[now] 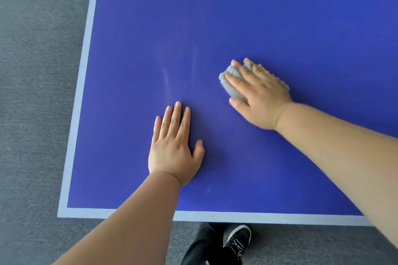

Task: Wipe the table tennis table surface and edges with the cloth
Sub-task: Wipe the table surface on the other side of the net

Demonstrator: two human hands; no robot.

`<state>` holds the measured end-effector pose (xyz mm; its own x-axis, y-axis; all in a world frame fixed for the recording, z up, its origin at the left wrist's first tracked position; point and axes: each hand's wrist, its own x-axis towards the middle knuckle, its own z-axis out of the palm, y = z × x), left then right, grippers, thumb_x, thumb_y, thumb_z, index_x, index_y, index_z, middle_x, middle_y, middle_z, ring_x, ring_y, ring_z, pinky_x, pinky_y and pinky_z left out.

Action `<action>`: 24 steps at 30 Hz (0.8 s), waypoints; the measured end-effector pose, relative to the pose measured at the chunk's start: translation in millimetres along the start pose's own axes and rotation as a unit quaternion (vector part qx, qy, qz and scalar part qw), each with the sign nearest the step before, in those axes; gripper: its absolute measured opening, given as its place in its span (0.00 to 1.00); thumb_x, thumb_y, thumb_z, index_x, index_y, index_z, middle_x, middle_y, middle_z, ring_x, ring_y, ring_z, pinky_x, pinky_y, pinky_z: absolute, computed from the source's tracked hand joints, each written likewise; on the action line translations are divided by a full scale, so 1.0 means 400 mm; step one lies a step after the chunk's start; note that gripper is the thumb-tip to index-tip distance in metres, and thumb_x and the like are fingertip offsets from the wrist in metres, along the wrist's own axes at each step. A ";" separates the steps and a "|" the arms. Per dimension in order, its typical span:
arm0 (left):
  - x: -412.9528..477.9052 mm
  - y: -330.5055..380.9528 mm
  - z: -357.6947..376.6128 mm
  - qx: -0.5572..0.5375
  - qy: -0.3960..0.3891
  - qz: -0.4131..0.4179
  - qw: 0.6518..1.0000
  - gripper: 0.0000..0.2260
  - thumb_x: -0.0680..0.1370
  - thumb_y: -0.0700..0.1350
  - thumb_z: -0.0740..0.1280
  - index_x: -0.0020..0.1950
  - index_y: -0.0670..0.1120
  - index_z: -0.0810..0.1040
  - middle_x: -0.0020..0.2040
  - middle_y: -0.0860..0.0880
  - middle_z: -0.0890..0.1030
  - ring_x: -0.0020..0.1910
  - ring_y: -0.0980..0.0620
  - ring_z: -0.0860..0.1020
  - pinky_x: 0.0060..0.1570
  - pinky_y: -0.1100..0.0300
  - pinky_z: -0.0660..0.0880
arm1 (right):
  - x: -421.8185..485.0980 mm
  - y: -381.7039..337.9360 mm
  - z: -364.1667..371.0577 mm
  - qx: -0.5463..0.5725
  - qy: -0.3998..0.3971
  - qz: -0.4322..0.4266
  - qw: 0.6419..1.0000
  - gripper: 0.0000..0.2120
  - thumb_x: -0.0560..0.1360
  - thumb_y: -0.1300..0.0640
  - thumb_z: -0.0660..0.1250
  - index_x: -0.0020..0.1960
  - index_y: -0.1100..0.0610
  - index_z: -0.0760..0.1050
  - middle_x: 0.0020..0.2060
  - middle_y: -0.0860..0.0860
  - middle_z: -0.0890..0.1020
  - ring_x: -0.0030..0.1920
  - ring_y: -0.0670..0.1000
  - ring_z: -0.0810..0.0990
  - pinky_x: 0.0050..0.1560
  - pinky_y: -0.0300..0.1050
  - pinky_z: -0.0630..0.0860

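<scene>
Blue table (pixel 237 17), grey cloth (pixel 231 90) bunched mid-surface beneath right hand (pixel 256 94), fingers spread, pressing down (no pinch). Left hand (pixel 172 146) flat near the corner, fingers together, holding nothing. Soft, light, probably quick to bunch; best pinned under the palm.

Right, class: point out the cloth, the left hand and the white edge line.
cloth (pixel 231 90): head view, bunched part beside thumb.
left hand (pixel 172 148): head view, back of hand.
white edge line (pixel 82 75): head view, left border.
</scene>
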<state>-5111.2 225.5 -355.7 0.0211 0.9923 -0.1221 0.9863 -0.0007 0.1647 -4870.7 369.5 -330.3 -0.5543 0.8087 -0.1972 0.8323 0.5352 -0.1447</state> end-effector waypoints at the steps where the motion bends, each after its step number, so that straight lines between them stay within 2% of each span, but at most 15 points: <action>1: 0.001 0.000 0.000 -0.004 0.003 -0.001 1.000 0.35 0.80 0.58 0.54 0.85 0.47 0.54 0.86 0.48 0.52 0.84 0.48 0.47 0.82 0.48 0.44 | -0.042 -0.043 0.017 0.001 0.002 -0.021 1.000 0.33 0.81 0.37 0.46 0.84 0.46 0.54 0.84 0.51 0.53 0.83 0.59 0.52 0.83 0.56 0.48; 3: 0.001 -0.001 -0.005 -0.012 -0.001 -0.003 1.000 0.34 0.80 0.57 0.53 0.85 0.48 0.53 0.86 0.49 0.52 0.84 0.48 0.47 0.82 0.48 0.44 | -0.181 -0.137 0.063 0.008 0.014 -0.115 0.993 0.32 0.81 0.39 0.54 0.83 0.48 0.59 0.83 0.54 0.57 0.82 0.62 0.56 0.81 0.60 0.53; 5: 0.002 0.005 -0.013 -0.019 -0.004 -0.008 1.000 0.34 0.79 0.57 0.52 0.85 0.48 0.54 0.86 0.49 0.51 0.84 0.48 0.47 0.82 0.48 0.44 | -0.327 -0.206 0.105 0.017 -0.004 -0.203 0.979 0.32 0.81 0.38 0.58 0.83 0.46 0.60 0.83 0.52 0.57 0.82 0.61 0.55 0.81 0.60 0.53; 8: 0.003 0.008 -0.020 -0.020 -0.004 -0.013 1.000 0.35 0.79 0.57 0.51 0.85 0.48 0.53 0.86 0.49 0.51 0.84 0.49 0.46 0.82 0.48 0.43 | -0.341 -0.176 0.104 -0.012 -0.037 -0.275 0.961 0.32 0.81 0.37 0.59 0.83 0.45 0.60 0.83 0.51 0.57 0.83 0.59 0.54 0.82 0.59 0.52; 10: 0.003 0.006 -0.019 -0.024 -0.004 -0.011 1.000 0.35 0.79 0.57 0.51 0.85 0.49 0.53 0.86 0.49 0.50 0.84 0.49 0.46 0.82 0.49 0.43 | -0.231 -0.119 0.074 -0.034 -0.030 -0.217 0.975 0.35 0.81 0.36 0.56 0.84 0.48 0.57 0.84 0.53 0.55 0.83 0.60 0.55 0.82 0.59 0.53; 13: 0.004 0.006 -0.016 -0.022 0.003 -0.012 1.000 0.34 0.79 0.57 0.51 0.85 0.49 0.54 0.86 0.49 0.51 0.84 0.49 0.46 0.82 0.49 0.43 | -0.030 -0.036 0.014 -0.001 -0.002 -0.014 1.000 0.38 0.80 0.32 0.46 0.85 0.47 0.47 0.84 0.51 0.48 0.84 0.58 0.48 0.83 0.54 0.46; 15: 0.006 0.005 -0.011 -0.022 0.006 -0.012 1.000 0.34 0.79 0.57 0.51 0.85 0.49 0.53 0.86 0.50 0.51 0.84 0.49 0.46 0.82 0.49 0.43 | 0.034 -0.026 -0.003 0.016 0.008 0.057 0.998 0.37 0.80 0.32 0.45 0.85 0.45 0.47 0.85 0.48 0.48 0.84 0.56 0.46 0.82 0.53 0.44; 16: 0.004 0.005 -0.008 -0.022 0.008 -0.012 1.000 0.34 0.79 0.57 0.51 0.85 0.49 0.53 0.86 0.50 0.51 0.84 0.50 0.46 0.82 0.49 0.43 | 0.031 -0.042 0.006 0.015 0.016 0.063 0.998 0.35 0.81 0.33 0.46 0.85 0.45 0.49 0.84 0.48 0.49 0.84 0.56 0.48 0.82 0.54 0.45; 17: 0.004 0.004 -0.006 -0.022 0.010 -0.012 1.000 0.34 0.79 0.57 0.51 0.85 0.49 0.53 0.86 0.50 0.51 0.84 0.50 0.46 0.82 0.49 0.43 | 0.005 -0.069 0.022 0.006 0.032 0.042 0.999 0.34 0.82 0.35 0.48 0.84 0.46 0.52 0.84 0.50 0.52 0.83 0.58 0.50 0.82 0.55 0.47; 19: 0.003 0.003 -0.009 -0.029 0.008 -0.011 0.999 0.34 0.79 0.56 0.51 0.85 0.49 0.53 0.86 0.50 0.51 0.84 0.50 0.46 0.82 0.50 0.43 | -0.122 -0.146 0.068 -0.005 0.056 -0.053 0.997 0.32 0.82 0.38 0.52 0.84 0.47 0.57 0.84 0.52 0.56 0.82 0.61 0.55 0.82 0.59 0.52; 22: 0.003 0.007 -0.013 -0.033 0.010 -0.015 0.999 0.34 0.79 0.56 0.51 0.85 0.49 0.53 0.86 0.50 0.50 0.84 0.50 0.46 0.82 0.49 0.43 | -0.331 -0.250 0.134 0.013 0.031 -0.169 0.985 0.32 0.81 0.38 0.57 0.83 0.46 0.59 0.84 0.50 0.56 0.83 0.59 0.53 0.81 0.59 0.53; 24: 0.003 0.009 -0.017 -0.033 0.006 -0.015 0.999 0.34 0.79 0.56 0.51 0.85 0.49 0.53 0.86 0.50 0.50 0.84 0.50 0.46 0.82 0.50 0.42 | -0.352 -0.239 0.130 0.001 0.007 -0.228 0.974 0.31 0.81 0.39 0.59 0.82 0.45 0.61 0.83 0.50 0.57 0.83 0.59 0.55 0.81 0.59 0.54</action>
<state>-5108.9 227.4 -348.4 -0.0100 0.9931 -0.1171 0.9736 0.0364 0.2254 -4872.8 191.7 -339.2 -0.8662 0.4897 -0.0995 0.4993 0.8393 -0.2154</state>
